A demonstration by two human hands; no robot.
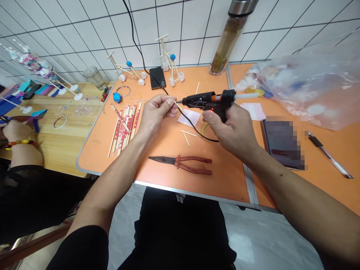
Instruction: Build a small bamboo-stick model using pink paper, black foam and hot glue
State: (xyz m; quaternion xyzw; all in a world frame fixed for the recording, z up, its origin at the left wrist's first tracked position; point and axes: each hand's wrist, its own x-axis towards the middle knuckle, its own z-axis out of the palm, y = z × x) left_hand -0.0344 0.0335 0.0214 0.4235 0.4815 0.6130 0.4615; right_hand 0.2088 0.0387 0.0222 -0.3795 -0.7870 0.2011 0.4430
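Observation:
My right hand (pixel 232 129) is closed around the grip of a black hot glue gun (pixel 209 100), its red light on and its nozzle pointing left. My left hand (pixel 156 112) pinches a short wooden stick (pixel 178 106), whose end sits right at the nozzle tip. Both hands hover over the orange table (pixel 168 150). The gun's black cord (pixel 194 127) loops under it across the table.
Red-handled pliers (pixel 182 164) lie near the front edge. A pile of chopsticks (pixel 125 127) is at the left, two stick models (pixel 173 67) and a phone (pixel 157 77) at the back, a glass bottle (pixel 227 41), a plastic bag (pixel 306 86), a pen (pixel 329 155). Another person's hand (pixel 15 131) rests on the wooden table to the left.

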